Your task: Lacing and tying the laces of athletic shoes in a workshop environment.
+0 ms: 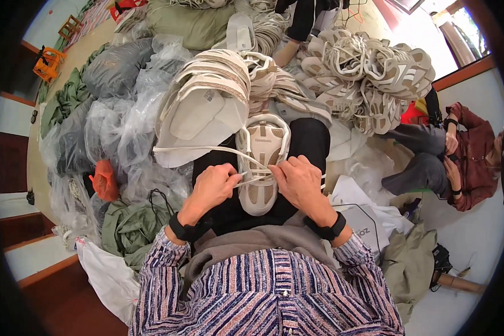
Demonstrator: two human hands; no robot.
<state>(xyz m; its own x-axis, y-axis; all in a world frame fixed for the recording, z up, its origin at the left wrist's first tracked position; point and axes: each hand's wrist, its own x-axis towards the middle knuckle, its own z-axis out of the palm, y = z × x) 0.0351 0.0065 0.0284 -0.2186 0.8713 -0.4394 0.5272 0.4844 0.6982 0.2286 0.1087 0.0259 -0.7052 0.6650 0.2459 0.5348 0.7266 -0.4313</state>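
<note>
A beige-and-white sneaker upper [263, 141] rests on my lap between my thighs, its padded collar away from me and its toe toward me. A cream shoelace [207, 149] crosses its front and loops out to the left. With finger and thumb, my left hand [210, 186] pinches a lace end just left of the upper. My right hand [300, 182] is closed on the lace at the upper's right eyelet edge; its fingertips partly hide the lace there. Beyond my left hand, a stack of similar uppers [215, 73] leans over my left knee.
Bundled laced uppers [369, 73] are heaped at the far right. Clear plastic bags [123, 126] fill the left side, with an orange bag [103, 180] and green cloth sacks [131, 228]. Another person [465, 154] sits at the right. A white bag [109, 274] lies at lower left.
</note>
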